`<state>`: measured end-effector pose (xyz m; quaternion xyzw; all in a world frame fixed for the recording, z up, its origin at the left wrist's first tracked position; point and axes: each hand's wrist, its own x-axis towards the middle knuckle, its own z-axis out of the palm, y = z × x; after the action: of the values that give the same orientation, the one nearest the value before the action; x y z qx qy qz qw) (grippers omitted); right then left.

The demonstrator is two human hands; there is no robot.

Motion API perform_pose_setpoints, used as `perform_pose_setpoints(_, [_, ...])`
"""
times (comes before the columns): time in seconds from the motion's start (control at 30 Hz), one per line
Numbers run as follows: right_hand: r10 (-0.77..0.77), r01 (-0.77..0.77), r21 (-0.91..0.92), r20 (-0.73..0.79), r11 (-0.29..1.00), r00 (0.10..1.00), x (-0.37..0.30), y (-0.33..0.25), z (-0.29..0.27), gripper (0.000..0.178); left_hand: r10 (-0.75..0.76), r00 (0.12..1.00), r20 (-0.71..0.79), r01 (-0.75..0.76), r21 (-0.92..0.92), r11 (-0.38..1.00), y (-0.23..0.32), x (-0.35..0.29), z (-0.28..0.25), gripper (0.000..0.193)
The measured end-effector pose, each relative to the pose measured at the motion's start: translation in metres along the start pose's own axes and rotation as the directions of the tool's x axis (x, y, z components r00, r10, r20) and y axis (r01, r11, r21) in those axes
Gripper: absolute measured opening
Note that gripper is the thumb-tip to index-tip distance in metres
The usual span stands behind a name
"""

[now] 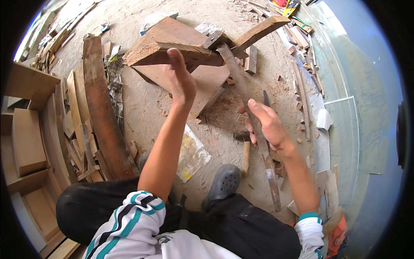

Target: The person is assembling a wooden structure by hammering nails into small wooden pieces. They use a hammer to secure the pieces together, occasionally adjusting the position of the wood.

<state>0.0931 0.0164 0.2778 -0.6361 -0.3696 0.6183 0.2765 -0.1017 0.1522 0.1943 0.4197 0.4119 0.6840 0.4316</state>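
- Curved brown plank lies on the floor at nine o'clock, beside stacked offcuts.
- Left hand presses on the thick wooden slab at twelve o'clock, fingers spread on its rough edge; the slab looks heavy, stiff and splintery, best held by its thick edge.
- Clear plastic bag lies by the shoe; its contents are unclear.
- Right hand clamps the long wooden stick mid-length at three o'clock; it looks light and rigid.
- Hammer rests just below.
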Motion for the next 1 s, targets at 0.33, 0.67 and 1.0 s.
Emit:
perform_pose_setpoints(0.33, [0.066,-0.070,-0.118,-0.033,0.991,0.997,0.007,-0.004,-0.004,0.067,0.056,0.991,-0.118,-0.049,0.064,0.997,0.010,-0.011,0.023,0.074])
perform_pose_setpoints(0.67, [0.042,-0.063,-0.079,-0.242,0.995,0.969,0.013,0.008,0.024,0.072,0.176,0.970,-0.167,-0.164,0.084,0.983,-0.007,-0.015,0.032,0.076])
perform_pose_setpoints(1.0, [-0.155,0.048,-0.283,-0.369,0.958,0.916,0.017,0.001,0.041,0.057,0.084,0.967,-0.239,-0.093,-0.027,0.995,-0.013,-0.015,0.042,0.072])
